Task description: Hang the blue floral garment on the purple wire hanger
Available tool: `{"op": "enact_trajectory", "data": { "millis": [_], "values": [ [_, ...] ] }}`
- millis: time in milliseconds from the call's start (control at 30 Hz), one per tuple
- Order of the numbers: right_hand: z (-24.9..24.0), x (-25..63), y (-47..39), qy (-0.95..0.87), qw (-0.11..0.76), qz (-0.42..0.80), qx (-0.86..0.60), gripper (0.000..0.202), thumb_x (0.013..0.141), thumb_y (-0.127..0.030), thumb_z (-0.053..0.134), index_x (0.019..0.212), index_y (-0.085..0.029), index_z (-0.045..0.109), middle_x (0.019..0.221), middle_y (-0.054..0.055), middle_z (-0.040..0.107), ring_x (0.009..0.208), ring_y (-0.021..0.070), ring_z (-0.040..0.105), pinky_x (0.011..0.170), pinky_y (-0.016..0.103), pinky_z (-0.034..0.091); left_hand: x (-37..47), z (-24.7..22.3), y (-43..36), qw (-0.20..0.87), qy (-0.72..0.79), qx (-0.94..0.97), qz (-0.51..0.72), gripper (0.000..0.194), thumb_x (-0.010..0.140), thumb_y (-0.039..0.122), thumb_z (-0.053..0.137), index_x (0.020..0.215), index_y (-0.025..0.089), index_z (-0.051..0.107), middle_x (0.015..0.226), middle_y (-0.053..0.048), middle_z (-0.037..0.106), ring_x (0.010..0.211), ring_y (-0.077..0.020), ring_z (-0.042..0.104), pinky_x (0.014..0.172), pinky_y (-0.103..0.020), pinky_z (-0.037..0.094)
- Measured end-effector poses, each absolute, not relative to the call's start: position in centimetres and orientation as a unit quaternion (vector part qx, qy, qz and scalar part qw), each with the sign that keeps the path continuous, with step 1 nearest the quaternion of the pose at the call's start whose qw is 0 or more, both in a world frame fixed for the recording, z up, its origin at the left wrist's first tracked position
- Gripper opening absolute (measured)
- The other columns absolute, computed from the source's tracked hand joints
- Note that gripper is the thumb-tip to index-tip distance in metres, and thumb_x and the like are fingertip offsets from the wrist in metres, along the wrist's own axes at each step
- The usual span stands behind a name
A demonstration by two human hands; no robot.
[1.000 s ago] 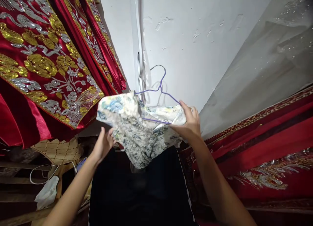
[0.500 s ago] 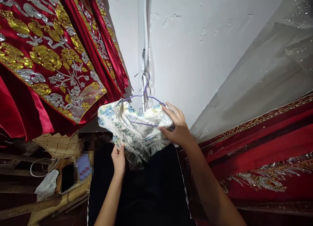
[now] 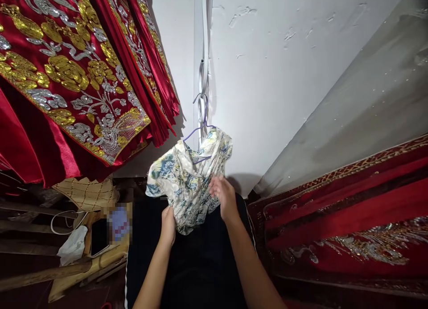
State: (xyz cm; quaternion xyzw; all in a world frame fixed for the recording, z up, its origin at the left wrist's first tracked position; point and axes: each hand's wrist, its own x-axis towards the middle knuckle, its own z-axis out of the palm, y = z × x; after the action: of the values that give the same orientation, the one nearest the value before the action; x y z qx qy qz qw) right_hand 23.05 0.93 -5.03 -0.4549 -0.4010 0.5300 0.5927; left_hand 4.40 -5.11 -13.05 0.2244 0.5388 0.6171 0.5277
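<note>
In the head view, the small cream cloth top with blue and yellow floral print (image 3: 187, 184) is hanging around mid-frame, sitting up and to the right of the left hand (image 3: 168, 223). That hand is pinching its lower-left edge, thumb and fingers pressing together on the fabric. The right hand (image 3: 224, 197) is hovering around the top's right side, fingers half curled and kinda blurry, so I honestly can't tell whether that grip is catching any cloth. The shoulder line is slanting, climbing from left of centre toward the upper right, with the body dropping below it.

The thin purple wire hanger (image 3: 204, 122) is poking out through the neckline, hook tip pointing left, in front of the pale vertical strip (image 3: 205, 37); can't tell if it's catching on anything. The top's fabric is looking soft and thin, creasing everywhere.

Texture-wise, the red satin panel with gold and silver sequin flowers (image 3: 70, 75) is shining away upper left. The white scuffed wall (image 3: 284, 72) is filling the upper middle, and the sheer grey sparkly sheet (image 3: 334, 130) is sloping down the right side, above the red beaded cloth (image 3: 354, 213).
</note>
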Motion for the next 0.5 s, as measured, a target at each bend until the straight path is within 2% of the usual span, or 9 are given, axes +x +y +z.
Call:
{"op": "enact_trajectory", "data": {
  "millis": [100,200,333,433,500],
  "values": [
    [-8.5,21.8,1.4,-0.418,0.514,0.532,-0.527,0.052,0.079,-0.073,0.062,0.084,-0.022,0.056,0.072,0.001,0.061,0.051,0.0137,0.048,0.049,0.029,0.036,4.9,-12.6,-5.2,0.557,0.519,0.235,0.604,0.034,0.066,0.050,0.078,0.072,0.018,0.070,0.061,-0.003,0.066,0.066,-0.0249,0.067,0.060,-0.031,0.051],
    [-9.5,20.8,2.2,-0.473,0.447,0.559,-0.514,0.055,0.083,-0.077,0.054,0.084,-0.022,0.056,0.068,0.000,0.060,0.052,0.0147,0.049,0.051,0.029,0.035,5.3,-12.2,-5.2,0.589,0.505,0.229,0.588,0.031,0.063,0.047,0.080,0.069,0.018,0.071,0.064,-0.006,0.069,0.072,-0.0284,0.070,0.065,-0.034,0.053],
    [-9.5,20.2,2.6,-0.485,0.467,0.561,-0.482,0.046,0.084,-0.066,0.060,0.073,-0.022,0.052,0.061,-0.002,0.054,0.054,0.0140,0.045,0.054,0.029,0.034,5.5,-12.6,-5.2,0.579,0.512,0.202,0.602,0.032,0.063,0.047,0.078,0.075,0.018,0.072,0.070,-0.007,0.071,0.075,-0.0292,0.071,0.068,-0.036,0.053],
    [-9.9,20.5,2.0,-0.474,0.477,0.562,-0.481,0.039,0.084,-0.058,0.062,0.071,-0.022,0.053,0.062,-0.002,0.053,0.055,0.0131,0.043,0.054,0.027,0.032,5.1,-13.5,-5.3,0.519,0.545,0.195,0.628,0.036,0.071,0.049,0.070,0.086,0.016,0.070,0.078,-0.007,0.070,0.077,-0.0281,0.069,0.071,-0.037,0.053],
    [-10.1,21.2,1.5,-0.465,0.485,0.562,-0.482,0.036,0.085,-0.054,0.061,0.071,-0.021,0.055,0.062,-0.002,0.054,0.055,0.0126,0.042,0.053,0.027,0.030,4.7,-14.0,-5.6,0.475,0.567,0.197,0.644,0.033,0.076,0.046,0.065,0.093,0.018,0.065,0.088,-0.007,0.068,0.087,-0.0268,0.067,0.078,-0.037,0.052]
  ]
}}
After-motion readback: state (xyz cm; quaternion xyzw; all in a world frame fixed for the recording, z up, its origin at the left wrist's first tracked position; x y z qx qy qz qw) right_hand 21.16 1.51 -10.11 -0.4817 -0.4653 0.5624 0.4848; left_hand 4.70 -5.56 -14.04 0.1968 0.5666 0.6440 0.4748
